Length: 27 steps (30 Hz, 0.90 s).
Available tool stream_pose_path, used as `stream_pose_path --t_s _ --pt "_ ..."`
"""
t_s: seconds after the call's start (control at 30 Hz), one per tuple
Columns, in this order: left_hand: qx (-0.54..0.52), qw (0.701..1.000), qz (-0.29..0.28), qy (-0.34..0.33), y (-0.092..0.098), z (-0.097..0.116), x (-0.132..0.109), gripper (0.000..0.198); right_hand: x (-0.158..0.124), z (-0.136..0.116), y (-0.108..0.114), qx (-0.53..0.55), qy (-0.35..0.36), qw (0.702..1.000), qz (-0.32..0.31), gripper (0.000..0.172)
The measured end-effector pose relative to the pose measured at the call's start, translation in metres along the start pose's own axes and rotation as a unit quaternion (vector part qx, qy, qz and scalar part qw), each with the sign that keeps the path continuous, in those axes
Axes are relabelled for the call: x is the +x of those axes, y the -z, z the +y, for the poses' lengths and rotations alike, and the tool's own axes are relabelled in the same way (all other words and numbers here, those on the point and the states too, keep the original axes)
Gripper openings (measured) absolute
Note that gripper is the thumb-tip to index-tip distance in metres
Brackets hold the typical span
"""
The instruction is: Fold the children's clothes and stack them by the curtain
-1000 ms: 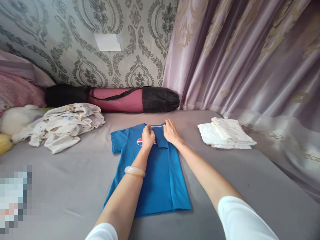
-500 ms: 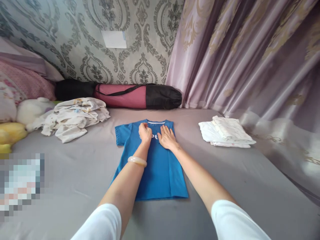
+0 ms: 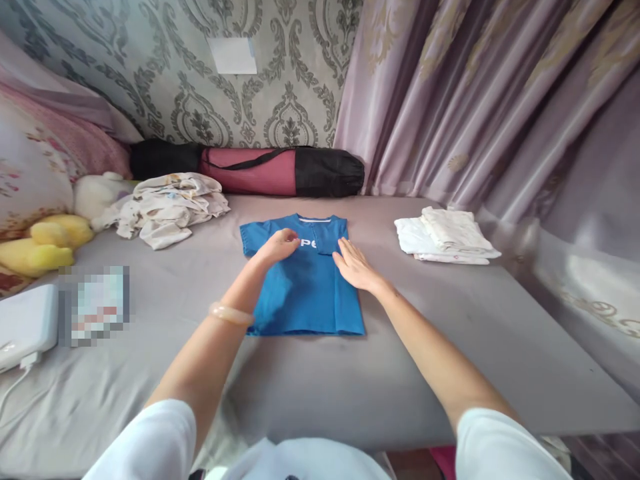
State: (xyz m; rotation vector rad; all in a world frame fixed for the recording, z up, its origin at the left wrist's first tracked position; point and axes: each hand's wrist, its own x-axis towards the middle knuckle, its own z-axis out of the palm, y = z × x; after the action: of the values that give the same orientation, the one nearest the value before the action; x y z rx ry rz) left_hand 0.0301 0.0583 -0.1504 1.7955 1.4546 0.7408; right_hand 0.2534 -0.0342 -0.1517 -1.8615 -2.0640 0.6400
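Observation:
A blue T-shirt (image 3: pixel 305 300) with white lettering lies flat on the bed, collar away from me. Its right side is folded inward, and that sleeve lies across the chest, over part of the lettering. My left hand (image 3: pixel 281 245), a pale bangle (image 3: pixel 231 315) on its wrist, hovers at the left chest beside the letters. Its fingers are loosely curved with a small gap at the thumb, and nothing shows in them. At the folded right edge my right hand (image 3: pixel 356 265) rests with fingers stretched out, touching the cloth near the sleeve.
Folded white clothes (image 3: pixel 447 237) are stacked to the right. Crumpled pale clothes (image 3: pixel 173 207) lie at the left, near a yellow plush toy (image 3: pixel 47 243). A red and black rolled bag (image 3: pixel 250 172) lies along the wall. A white device with a cable (image 3: pixel 30 323) sits left.
My left hand has moved left off the chest centre, its fingers loosening. My right hand has slid outward to the folded edge, uncovering the sleeve. The camera view has shifted, showing more bed front.

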Motion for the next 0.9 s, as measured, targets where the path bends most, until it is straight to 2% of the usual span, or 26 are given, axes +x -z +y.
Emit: stream_pose_path --t_s 0.1,0.2,0.3,0.4,0.47,0.53,0.63,0.7,0.83,0.9 --pt "0.129 0.991 -0.016 -0.039 0.020 -0.019 -0.038 0.036 -0.034 0.002 -0.002 -0.010 0.007 1.000 0.007 0.073" --pt "0.216 0.976 0.011 -0.031 0.037 -0.039 -0.073 0.046 -0.064 0.002 -0.014 -0.046 0.026 0.998 0.025 0.073" --pt "0.251 0.967 0.029 -0.005 0.050 -0.054 -0.100 0.054 -0.083 0.004 -0.028 -0.092 0.047 0.994 0.033 0.071" --pt "0.240 0.971 0.007 0.019 0.058 -0.061 -0.119 0.044 -0.090 0.007 -0.033 -0.112 0.056 0.992 -0.015 0.071" --pt "0.227 0.973 -0.005 0.046 0.063 -0.061 -0.126 0.035 -0.090 0.007 -0.031 -0.104 0.049 0.992 -0.047 0.071" --pt "0.227 0.970 -0.010 0.083 0.066 -0.059 -0.130 0.031 -0.089 0.004 -0.028 -0.090 0.039 0.994 -0.049 0.071" --pt "0.234 0.964 -0.020 0.125 0.068 -0.054 -0.133 0.032 -0.091 -0.005 -0.031 -0.092 0.047 0.994 0.020 0.069" --pt "0.231 0.964 -0.025 0.133 0.068 -0.051 -0.134 0.034 -0.094 -0.009 -0.036 -0.102 0.070 0.992 0.035 0.068" --pt "0.227 0.964 -0.049 0.133 0.067 -0.049 -0.135 0.031 -0.095 -0.015 -0.035 -0.100 0.081 0.990 -0.051 0.069" --pt "0.228 0.963 -0.060 0.129 0.067 -0.048 -0.136 0.028 -0.087 -0.018 -0.028 -0.090 0.067 0.992 -0.055 0.070"
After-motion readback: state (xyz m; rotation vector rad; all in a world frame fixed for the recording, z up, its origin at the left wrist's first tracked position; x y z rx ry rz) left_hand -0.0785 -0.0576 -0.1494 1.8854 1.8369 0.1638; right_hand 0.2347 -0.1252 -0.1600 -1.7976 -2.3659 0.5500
